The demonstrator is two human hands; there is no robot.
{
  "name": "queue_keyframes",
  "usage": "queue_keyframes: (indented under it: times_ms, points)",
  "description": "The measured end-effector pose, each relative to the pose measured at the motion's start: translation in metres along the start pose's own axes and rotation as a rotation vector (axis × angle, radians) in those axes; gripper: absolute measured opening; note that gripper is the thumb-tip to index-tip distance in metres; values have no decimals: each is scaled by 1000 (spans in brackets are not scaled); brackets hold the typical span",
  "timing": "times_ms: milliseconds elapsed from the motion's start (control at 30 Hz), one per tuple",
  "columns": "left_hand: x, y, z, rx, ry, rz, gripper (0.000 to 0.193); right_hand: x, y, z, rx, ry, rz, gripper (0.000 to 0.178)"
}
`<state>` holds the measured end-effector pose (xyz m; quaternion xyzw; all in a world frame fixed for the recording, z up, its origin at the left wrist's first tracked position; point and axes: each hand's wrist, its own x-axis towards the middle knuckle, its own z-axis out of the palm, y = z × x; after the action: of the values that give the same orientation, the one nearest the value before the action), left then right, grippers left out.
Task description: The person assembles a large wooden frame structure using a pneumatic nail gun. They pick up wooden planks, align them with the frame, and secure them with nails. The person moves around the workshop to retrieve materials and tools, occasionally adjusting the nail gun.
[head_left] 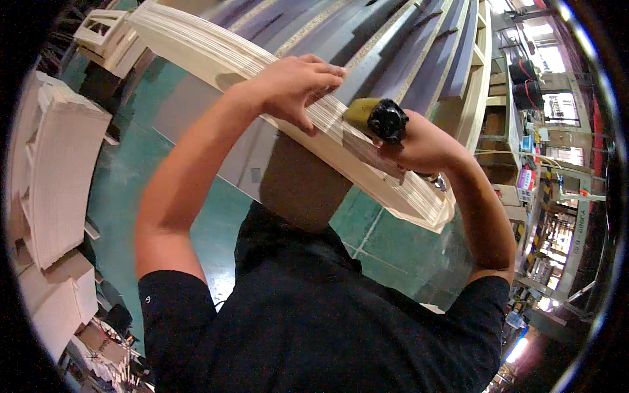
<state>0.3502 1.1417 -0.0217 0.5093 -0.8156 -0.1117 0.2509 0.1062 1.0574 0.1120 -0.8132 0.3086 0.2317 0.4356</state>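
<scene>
In my right hand (429,145) is a pneumatic nail gun (367,114) with a yellow body and a black round cap. Its nose is hidden, and it sits over the layered pale wooden strips (216,42) along the near edge of a large wooden frame. To its left, my left hand (293,88) lies over the same strips, thumb and fingers spread apart. Beyond both hands stretch long grey-violet panels (327,46), with speckled tan board edges between them. A brown board (304,180) is below the strips, close to my body.
Stacked pale wooden parts (62,150) stand at the left, with cardboard-like boxes (62,298) nearer me. Another small wooden frame (105,33) is at the far left. Shelving with a yellow hose (524,156) lines the right side. The floor (124,190) is green.
</scene>
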Motion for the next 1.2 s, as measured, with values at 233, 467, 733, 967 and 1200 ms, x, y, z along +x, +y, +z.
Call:
queue_keyframes:
  times_ms: [233, 467, 733, 967, 1200]
  points:
    - [-30, -52, -57, 278, 85, 70, 105, 0, 0, 2, -74, 96, 3, 41]
    - [-24, -90, -73, 59, -237, 73, 106, 16, -34, -20, -66, 215, 85, 53]
    - [-30, -99, -69, -48, -202, 58, 100, 87, -85, -18, -14, 167, 48, 45]
    - [-33, -100, -70, -43, -168, 39, 104, 102, -99, -16, 31, 157, 74, 46]
    - [-32, -100, -70, -42, -189, 41, 105, 103, -101, -12, 101, 187, 74, 46]
